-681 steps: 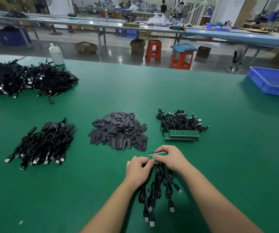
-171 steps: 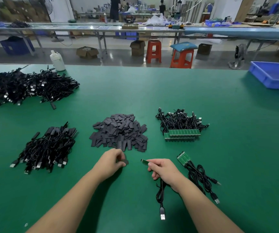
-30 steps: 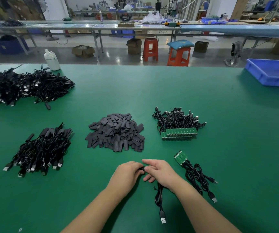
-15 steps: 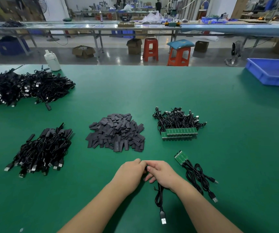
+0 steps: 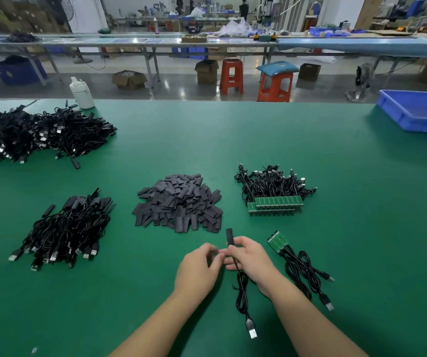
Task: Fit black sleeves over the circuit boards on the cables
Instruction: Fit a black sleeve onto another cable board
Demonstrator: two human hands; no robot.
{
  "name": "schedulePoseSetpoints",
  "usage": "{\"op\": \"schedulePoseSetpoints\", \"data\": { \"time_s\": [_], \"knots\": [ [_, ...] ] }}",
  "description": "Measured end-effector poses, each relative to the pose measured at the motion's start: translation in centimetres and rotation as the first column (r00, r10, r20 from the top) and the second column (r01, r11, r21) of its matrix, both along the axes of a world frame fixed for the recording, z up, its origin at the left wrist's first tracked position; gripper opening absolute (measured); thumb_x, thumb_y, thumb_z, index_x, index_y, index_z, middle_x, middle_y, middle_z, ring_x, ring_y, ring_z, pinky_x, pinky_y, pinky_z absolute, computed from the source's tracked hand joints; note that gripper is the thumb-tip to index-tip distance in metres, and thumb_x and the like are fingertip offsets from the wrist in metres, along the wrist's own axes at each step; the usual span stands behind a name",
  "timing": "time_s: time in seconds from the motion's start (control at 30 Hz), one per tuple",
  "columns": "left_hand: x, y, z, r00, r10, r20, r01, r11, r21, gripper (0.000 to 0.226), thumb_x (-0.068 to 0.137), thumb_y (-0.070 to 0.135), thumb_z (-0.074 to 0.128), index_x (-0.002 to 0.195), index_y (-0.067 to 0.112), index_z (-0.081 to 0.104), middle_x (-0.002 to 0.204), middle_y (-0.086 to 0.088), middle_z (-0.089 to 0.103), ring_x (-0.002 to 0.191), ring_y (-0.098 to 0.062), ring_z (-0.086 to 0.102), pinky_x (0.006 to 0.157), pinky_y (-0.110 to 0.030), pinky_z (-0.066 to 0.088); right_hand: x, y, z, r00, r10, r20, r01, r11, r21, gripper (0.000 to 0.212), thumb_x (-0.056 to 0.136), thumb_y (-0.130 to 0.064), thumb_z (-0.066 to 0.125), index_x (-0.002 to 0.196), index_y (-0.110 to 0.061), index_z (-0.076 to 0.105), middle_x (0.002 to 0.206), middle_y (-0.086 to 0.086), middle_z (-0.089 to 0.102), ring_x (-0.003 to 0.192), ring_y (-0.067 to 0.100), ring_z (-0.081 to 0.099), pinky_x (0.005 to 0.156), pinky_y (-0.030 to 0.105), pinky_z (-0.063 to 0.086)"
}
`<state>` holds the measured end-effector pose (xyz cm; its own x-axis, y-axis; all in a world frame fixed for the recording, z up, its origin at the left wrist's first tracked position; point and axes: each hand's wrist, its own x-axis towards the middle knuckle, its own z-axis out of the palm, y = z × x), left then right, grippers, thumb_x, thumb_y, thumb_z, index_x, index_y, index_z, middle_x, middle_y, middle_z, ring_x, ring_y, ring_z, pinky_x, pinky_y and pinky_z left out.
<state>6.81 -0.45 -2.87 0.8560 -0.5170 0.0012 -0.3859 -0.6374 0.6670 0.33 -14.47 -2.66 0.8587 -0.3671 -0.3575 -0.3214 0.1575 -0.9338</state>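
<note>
The right hand [image 5: 249, 256] pinches a cable [image 5: 242, 292] just below its black sleeve [image 5: 229, 236], which stands upright above the fingers; the left hand [image 5: 198, 269] has its fingers loosely curled beside it, holding nothing that I can see. To finish well, seat the sleeve fully over the board. On the green worktop [image 5: 361, 240], the sleeve pile [image 5: 179, 202] lies just ahead, bare-board cables [image 5: 297, 264] to the right, finished cables [image 5: 65, 228] to the left; nothing blocks the way.

A white bottle [image 5: 81, 93] stands at the far edge of the green table [image 5: 361, 228]. A blue tray [image 5: 418, 113] sits at the far right. Two orange stools [image 5: 253, 79] and some cardboard boxes [image 5: 129, 79] stand on the floor behind.
</note>
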Motion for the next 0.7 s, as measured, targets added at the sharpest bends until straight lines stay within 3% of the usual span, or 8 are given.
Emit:
{"op": "schedulePoseSetpoints", "data": {
  "time_s": [0.1,0.17,0.3,0.43,0.57,0.7],
  "knots": [
    [-1.3,0.3,-0.1,0.984,-0.071,0.161,0.038,0.979,0.198,0.036,0.09,0.061,0.046,0.112,0.038,0.062,0.093,0.012,0.065,0.093,-0.011,0.061,0.071,-0.028,0.048,0.0,-0.1,0.2,0.995,-0.1,0.023,0.097,0.992,0.084,0.013,0.105,-0.011,0.044,0.114,-0.006,0.052,0.096,0.008,0.077,0.089,0.021,0.075,0.072,0.027,0.059],
    [-1.9,0.1,-0.2,0.982,-0.085,0.166,0.043,0.969,0.244,0.043,0.089,0.066,0.044,0.1,0.031,0.066,0.092,0.01,0.059,0.096,-0.013,0.057,0.074,-0.03,0.049,0.0,-0.2,0.2,0.983,-0.175,0.055,0.164,0.972,0.167,0.013,0.106,-0.01,0.041,0.115,-0.003,0.048,0.102,0.013,0.075,0.093,0.022,0.075,0.076,0.028,0.06],
    [-2.8,-0.5,-0.3,0.996,-0.084,0.039,0.076,0.98,0.183,0.035,0.086,0.063,0.053,0.085,0.03,0.064,0.089,0.012,0.053,0.098,-0.011,0.051,0.078,-0.03,0.047,-0.1,-0.3,0.1,0.968,-0.235,0.084,0.212,0.953,0.216,0.015,0.107,-0.009,0.038,0.117,-0.001,0.045,0.11,0.016,0.072,0.098,0.022,0.073,0.083,0.029,0.06],
    [-3.8,-1.1,-0.2,0.995,-0.093,0.025,0.086,0.979,0.182,0.027,0.083,0.055,0.06,0.079,0.028,0.058,0.087,0.012,0.051,0.094,-0.012,0.049,0.074,-0.029,0.044,-0.1,-0.2,-0.2,0.972,-0.22,0.078,0.204,0.963,0.176,0.012,0.107,-0.01,0.04,0.115,-0.006,0.047,0.11,0.014,0.073,0.098,0.02,0.074,0.085,0.03,0.059],
    [-3.3,-1.1,0.3,1.0,0.007,-0.027,-0.004,0.993,0.117,0.02,0.081,0.045,0.06,0.078,0.025,0.058,0.075,0.009,0.061,0.075,-0.012,0.058,0.065,-0.028,0.046,0.0,-0.2,-0.6,0.97,-0.227,0.089,0.214,0.967,0.139,0.012,0.103,-0.017,0.052,0.114,-0.012,0.051,0.107,0.009,0.074,0.096,0.018,0.074,0.081,0.026,0.059],
    [-0.2,0.4,1.8,0.993,0.093,-0.072,-0.092,0.996,0.013,0.013,0.084,0.039,0.068,0.081,0.027,0.064,0.08,0.013,0.067,0.079,-0.011,0.063,0.075,-0.026,0.051,0.0,0.0,-0.8,0.984,-0.157,0.083,0.153,0.987,0.051,0.018,0.104,-0.025,0.05,0.119,-0.017,0.054,0.11,0.007,0.072,0.099,0.013,0.072,0.089,0.025,0.056]
  ]
}}
